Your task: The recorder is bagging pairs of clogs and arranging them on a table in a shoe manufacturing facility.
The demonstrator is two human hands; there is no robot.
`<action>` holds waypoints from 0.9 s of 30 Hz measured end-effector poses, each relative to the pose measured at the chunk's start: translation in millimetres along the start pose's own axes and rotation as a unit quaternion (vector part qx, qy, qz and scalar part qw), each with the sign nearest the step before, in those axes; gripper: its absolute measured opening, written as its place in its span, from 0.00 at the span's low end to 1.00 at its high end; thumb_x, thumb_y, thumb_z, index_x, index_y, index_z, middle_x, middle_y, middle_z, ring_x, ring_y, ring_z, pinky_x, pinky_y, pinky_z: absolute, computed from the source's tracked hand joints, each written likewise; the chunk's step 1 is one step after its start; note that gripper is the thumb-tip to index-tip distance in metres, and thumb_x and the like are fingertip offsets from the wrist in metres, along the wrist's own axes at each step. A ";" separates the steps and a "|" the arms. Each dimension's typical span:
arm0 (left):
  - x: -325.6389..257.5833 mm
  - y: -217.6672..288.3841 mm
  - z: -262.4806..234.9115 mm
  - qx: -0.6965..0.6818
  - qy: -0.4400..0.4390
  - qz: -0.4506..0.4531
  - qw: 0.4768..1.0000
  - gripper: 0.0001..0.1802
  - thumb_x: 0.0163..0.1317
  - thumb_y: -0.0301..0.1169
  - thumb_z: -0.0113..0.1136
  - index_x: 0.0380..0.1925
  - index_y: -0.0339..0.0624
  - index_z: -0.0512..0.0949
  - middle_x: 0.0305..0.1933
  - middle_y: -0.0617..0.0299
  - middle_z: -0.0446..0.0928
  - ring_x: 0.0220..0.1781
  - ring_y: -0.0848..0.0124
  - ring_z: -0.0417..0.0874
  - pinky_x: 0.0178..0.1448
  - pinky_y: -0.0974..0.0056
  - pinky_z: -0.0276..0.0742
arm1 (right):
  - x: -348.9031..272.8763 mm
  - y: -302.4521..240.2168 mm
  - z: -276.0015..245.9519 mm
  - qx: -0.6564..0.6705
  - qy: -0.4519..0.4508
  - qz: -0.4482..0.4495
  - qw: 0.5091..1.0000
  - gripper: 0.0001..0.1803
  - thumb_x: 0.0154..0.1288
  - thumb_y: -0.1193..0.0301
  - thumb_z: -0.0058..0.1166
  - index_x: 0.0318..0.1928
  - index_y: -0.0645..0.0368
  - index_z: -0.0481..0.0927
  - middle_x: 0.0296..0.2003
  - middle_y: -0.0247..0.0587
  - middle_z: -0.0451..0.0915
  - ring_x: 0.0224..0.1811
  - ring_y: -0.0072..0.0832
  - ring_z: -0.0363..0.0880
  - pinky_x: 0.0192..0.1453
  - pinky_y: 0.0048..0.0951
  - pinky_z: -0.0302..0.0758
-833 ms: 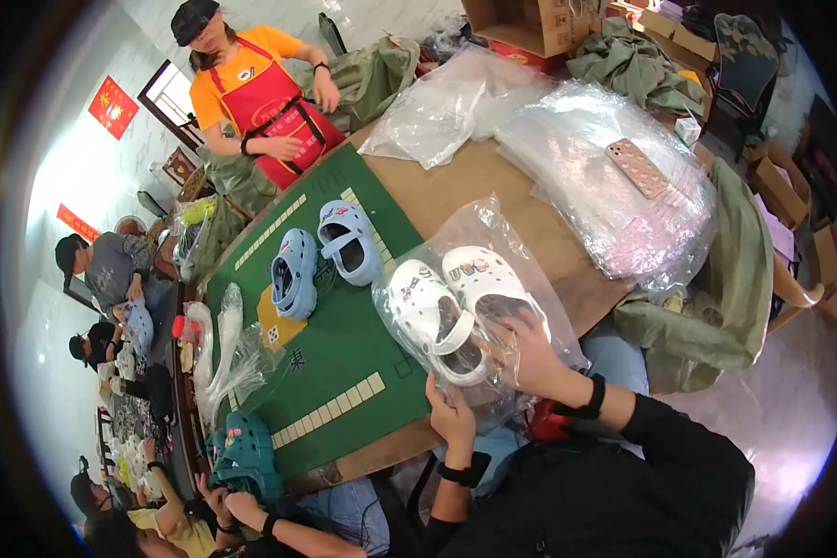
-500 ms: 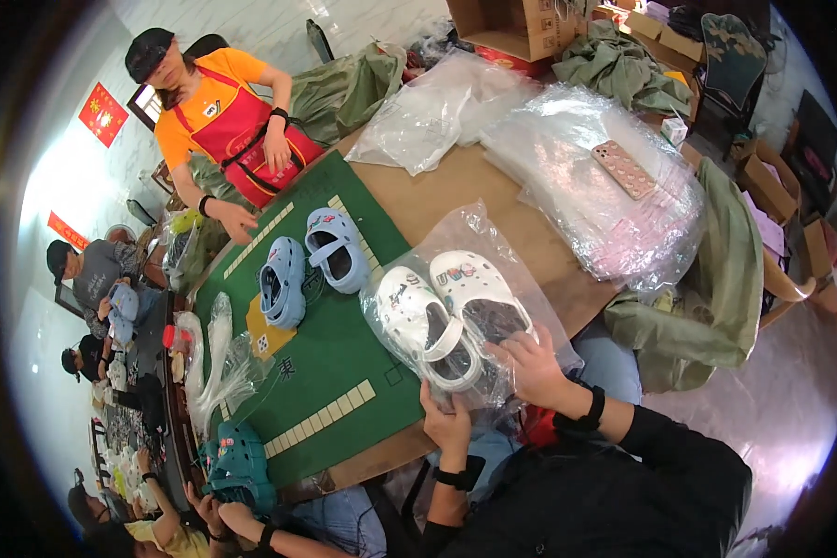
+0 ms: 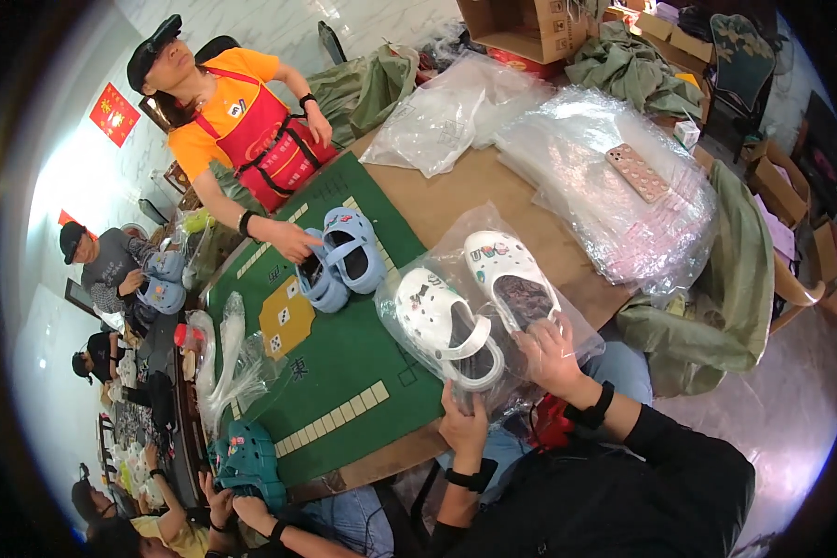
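Two white clogs [image 3: 479,302] with small charms lie side by side inside a clear plastic bag [image 3: 456,246] on the table's near edge. My left hand [image 3: 463,423] grips the bag's near end under the left clog. My right hand [image 3: 551,353] presses on the bag beside the heel of the right clog. Both wrists wear black bands. A pair of light blue clogs [image 3: 342,265] sits on the green mat [image 3: 344,363] further off, and a person in an orange shirt and red apron touches that pair with one hand [image 3: 291,242].
A heap of clear bags [image 3: 604,163] with a pink phone [image 3: 638,173] covers the right of the brown table [image 3: 456,191]. Cardboard boxes [image 3: 521,28] and green cloth [image 3: 632,65] lie behind. A teal clog [image 3: 246,460] is held by another person at lower left. More people sit along the left.
The person in the apron has leaned in and put a hand on the blue clogs. My hands have stayed on the bagged white clogs, shifting slightly along the bag's near end.
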State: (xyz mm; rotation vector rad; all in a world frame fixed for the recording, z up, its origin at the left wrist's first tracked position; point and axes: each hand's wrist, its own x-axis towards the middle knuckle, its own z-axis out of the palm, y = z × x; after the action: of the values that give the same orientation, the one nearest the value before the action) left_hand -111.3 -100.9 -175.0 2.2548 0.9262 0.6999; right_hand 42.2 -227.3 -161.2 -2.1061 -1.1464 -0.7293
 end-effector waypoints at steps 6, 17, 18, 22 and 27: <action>0.2 2.7 -2.2 0.001 -0.007 -0.007 1.000 0.31 0.54 0.37 0.63 0.59 0.46 0.65 0.20 0.55 0.74 0.21 0.58 0.77 0.29 0.56 0.71 | 9.9 -14.0 -11.5 0.001 -0.062 0.014 0.998 0.25 0.48 0.72 0.55 0.52 0.53 0.76 0.56 0.44 0.68 0.61 0.41 0.64 0.68 0.59 0.49; -2.5 -0.2 -0.1 -0.006 -0.002 0.008 1.000 0.31 0.55 0.38 0.63 0.59 0.45 0.65 0.23 0.53 0.77 0.24 0.54 0.78 0.31 0.54 0.72 | 27.1 -24.2 -10.4 0.078 -0.236 -0.147 0.957 0.35 0.46 0.66 0.60 0.59 0.46 0.69 0.60 0.36 0.66 0.66 0.38 0.61 0.66 0.52 0.57; -2.8 1.4 -0.4 -0.009 -0.005 0.005 1.000 0.31 0.55 0.38 0.63 0.59 0.45 0.65 0.23 0.53 0.77 0.24 0.54 0.78 0.31 0.54 0.72 | 26.4 -25.3 -7.7 0.076 -0.240 -0.146 0.957 0.35 0.46 0.66 0.60 0.59 0.46 0.69 0.60 0.36 0.66 0.66 0.38 0.61 0.66 0.52 0.57; -1.5 -4.8 1.6 -0.041 0.011 -0.009 0.999 0.27 0.60 0.33 0.59 0.59 0.41 0.66 0.21 0.58 0.74 0.20 0.68 0.73 0.27 0.62 0.70 | 23.4 -33.2 -1.7 0.050 -0.148 -0.167 0.973 0.27 0.50 0.68 0.56 0.55 0.49 0.73 0.52 0.34 0.73 0.60 0.34 0.68 0.60 0.46 0.64; -2.8 -14.6 1.6 -0.158 0.018 0.028 0.987 0.24 0.66 0.26 0.47 0.61 0.32 0.61 0.27 0.59 0.76 0.27 0.73 0.74 0.32 0.67 0.71 | 5.5 -42.3 13.1 0.083 -0.124 -0.159 0.976 0.19 0.53 0.67 0.54 0.48 0.52 0.78 0.47 0.36 0.76 0.54 0.36 0.72 0.61 0.46 0.63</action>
State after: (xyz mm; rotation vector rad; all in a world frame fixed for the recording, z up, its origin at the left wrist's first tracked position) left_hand -118.3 -95.1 -186.9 1.9975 0.7136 0.8522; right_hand 10.4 -196.7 -155.0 -1.9327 -1.6487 -0.4950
